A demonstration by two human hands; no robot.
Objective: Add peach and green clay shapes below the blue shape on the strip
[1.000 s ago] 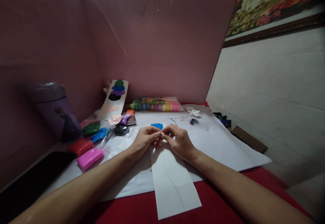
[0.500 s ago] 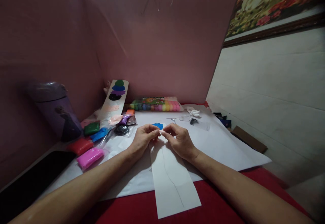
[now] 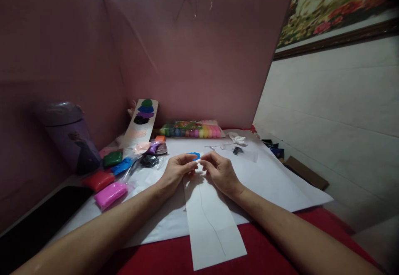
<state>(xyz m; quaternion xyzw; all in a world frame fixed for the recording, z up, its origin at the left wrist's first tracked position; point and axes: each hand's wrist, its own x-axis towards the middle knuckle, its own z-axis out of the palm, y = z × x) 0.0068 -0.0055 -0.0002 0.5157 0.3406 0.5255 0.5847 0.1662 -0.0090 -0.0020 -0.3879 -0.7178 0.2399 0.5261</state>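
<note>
My left hand [image 3: 176, 172] and my right hand [image 3: 222, 174] meet over the upper part of a long white card [image 3: 209, 229]. Between their fingertips they pinch a small whitish piece of clay [image 3: 198, 162], mostly covered by the fingers. Just beyond the fingers, a patch of blue clay [image 3: 195, 155] shows at the card's far end. A thin curved pencil line runs down the card towards its near edge.
Left are bagged clays: pink [image 3: 111, 195], red [image 3: 98, 180], green [image 3: 112, 158], black [image 3: 149, 160]. Behind them leans a card with coloured clay patches [image 3: 145, 109], near a purple tumbler [image 3: 70, 137]. A multicoloured clay pack [image 3: 190, 129] lies at the back; a crumpled white tissue [image 3: 237, 138] sits right.
The fingertips have shifted very slightly around the whitish piece, which both hands still pinch. Everything else on the table stays in place.
</note>
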